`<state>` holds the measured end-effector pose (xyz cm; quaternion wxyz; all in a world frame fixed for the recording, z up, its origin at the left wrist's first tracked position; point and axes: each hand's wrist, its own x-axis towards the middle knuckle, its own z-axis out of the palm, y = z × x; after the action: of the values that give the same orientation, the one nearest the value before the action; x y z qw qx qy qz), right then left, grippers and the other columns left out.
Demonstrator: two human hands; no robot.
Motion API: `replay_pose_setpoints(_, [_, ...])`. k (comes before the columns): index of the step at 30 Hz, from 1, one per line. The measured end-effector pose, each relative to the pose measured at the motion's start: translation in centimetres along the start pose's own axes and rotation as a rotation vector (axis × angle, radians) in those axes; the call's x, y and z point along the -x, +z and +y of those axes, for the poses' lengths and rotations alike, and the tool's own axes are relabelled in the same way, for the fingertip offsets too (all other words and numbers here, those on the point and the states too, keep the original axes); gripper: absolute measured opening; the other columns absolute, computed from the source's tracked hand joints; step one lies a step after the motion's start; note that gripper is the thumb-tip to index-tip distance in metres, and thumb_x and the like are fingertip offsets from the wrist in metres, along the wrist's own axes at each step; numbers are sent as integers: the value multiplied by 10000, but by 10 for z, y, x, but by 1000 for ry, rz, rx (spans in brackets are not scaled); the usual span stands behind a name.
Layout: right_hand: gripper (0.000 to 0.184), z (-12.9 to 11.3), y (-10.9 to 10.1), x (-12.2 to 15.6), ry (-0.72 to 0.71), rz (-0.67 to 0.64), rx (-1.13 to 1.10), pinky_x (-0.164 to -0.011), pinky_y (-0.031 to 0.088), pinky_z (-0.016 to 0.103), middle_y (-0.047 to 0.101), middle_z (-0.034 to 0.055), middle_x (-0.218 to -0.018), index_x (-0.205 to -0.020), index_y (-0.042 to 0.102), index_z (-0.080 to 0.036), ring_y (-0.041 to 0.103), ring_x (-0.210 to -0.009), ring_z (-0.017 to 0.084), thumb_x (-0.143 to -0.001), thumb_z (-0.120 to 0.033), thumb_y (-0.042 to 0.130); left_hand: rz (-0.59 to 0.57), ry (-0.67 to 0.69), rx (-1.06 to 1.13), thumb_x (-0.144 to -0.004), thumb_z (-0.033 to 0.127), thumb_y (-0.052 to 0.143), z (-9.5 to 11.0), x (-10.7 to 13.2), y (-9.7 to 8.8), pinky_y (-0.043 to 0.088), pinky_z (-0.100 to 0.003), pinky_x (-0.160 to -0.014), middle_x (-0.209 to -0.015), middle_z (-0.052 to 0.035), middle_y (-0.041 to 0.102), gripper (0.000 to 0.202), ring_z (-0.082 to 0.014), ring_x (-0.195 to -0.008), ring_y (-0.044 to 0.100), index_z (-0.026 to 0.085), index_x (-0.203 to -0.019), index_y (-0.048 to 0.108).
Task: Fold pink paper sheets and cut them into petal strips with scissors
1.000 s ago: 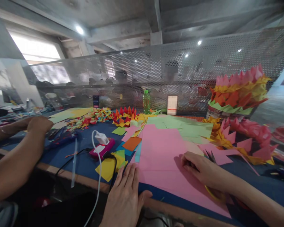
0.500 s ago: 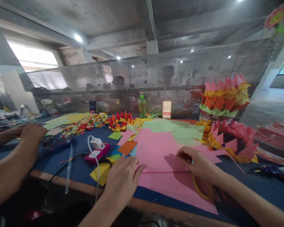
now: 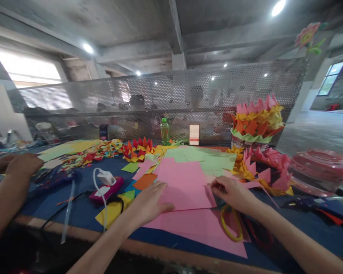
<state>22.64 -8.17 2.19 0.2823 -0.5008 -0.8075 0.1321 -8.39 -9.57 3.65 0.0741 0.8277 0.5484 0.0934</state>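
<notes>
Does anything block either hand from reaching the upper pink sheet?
Nothing visible does: the left hand lies over the left side of the upper pink sheet, and the right hand is at its right edge.

No writing is legible; the dark phone [image 3: 103, 132] is too small

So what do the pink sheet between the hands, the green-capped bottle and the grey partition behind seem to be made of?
Pink sheet: matte paper or thin card, with flat face and crisp edges.
Bottle: likely glossy plastic, perhaps glass; its body looks see-through.
Partition: probably dull metal sheet, pierced with small holes.
</notes>
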Motion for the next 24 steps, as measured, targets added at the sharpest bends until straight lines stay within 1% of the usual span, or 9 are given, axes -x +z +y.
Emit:
replay_pose_setpoints(2, [162,1,-7,-1,14,54,35,-626,427,264,639,36,-782,-814,629,-191,574,-700,160,-838,-250,480,-32,54,22,-703,613,598,-1,-3,1,307,-401,-1069,-1421,-145,428,809,-296,-1319,379,151,-1349,447])
replay_pose_setpoints(4, [176,7,-18,-2,47,113,81,-645,431,276,641,41,-791,-828,628,-185,577,-713,168,-840,-253,467,-24,91,29,-650,605,644,-2,-7,3,314,-417,-1062,-1425,-148,422,863,-311,-1319,376,160,-1360,436])
replay_pose_setpoints(7, [187,18,-33,-4,94,127,112,-668,436,288,654,46,-806,-843,628,-177,583,-723,173,-837,-267,465,-9,135,18,-590,566,697,-1,-13,5,321,-441,-1050,-1409,-143,446,883,-329,-1312,382,187,-1349,452])
replay_pose_setpoints(11, [182,30,-42,-4,161,92,148,-636,417,273,670,46,-789,-789,626,-181,595,-704,172,-831,-277,478,11,173,8,-555,518,729,6,-15,5,353,-429,-1028,-1323,-138,535,813,-326,-1253,455,182,-1266,526])
replay_pose_setpoints(14, [217,32,-48,-2,220,66,244,-582,373,260,662,50,-724,-726,603,-183,608,-682,179,-845,-322,486,52,168,25,-571,455,732,11,-11,-2,376,-406,-1008,-1273,-121,572,709,-308,-1211,495,192,-1206,559])
replay_pose_setpoints(17, [296,23,-54,6,289,5,357,-530,313,270,670,69,-705,-710,590,-193,635,-699,224,-867,-418,478,56,95,50,-581,399,727,7,-3,-13,358,-392,-1023,-1324,-104,533,725,-294,-1240,466,220,-1252,519])
replay_pose_setpoints(19, [342,10,-53,18,324,-30,415,-520,295,278,691,81,-754,-765,603,-213,656,-743,269,-873,-500,453,36,29,83,-569,380,729,-1,5,-20,365,-373,-1013,-1341,-97,517,771,-285,-1234,471,232,-1287,487])
replay_pose_setpoints(22, [397,-14,-39,46,388,10,563,-512,302,295,695,113,-796,-935,603,-239,667,-729,314,-849,-593,446,-1,-53,160,-587,358,704,-15,19,-25,419,-328,-932,-1275,-82,562,759,-260,-1148,538,239,-1298,468])
replay_pose_setpoints(24, [443,-24,-24,65,406,-6,591,-488,312,302,693,119,-755,-1077,569,-229,671,-691,327,-817,-583,505,-6,-91,183,-605,335,675,-22,30,-25,437,-309,-871,-1166,-57,612,721,-243,-1064,579,244,-1289,467])
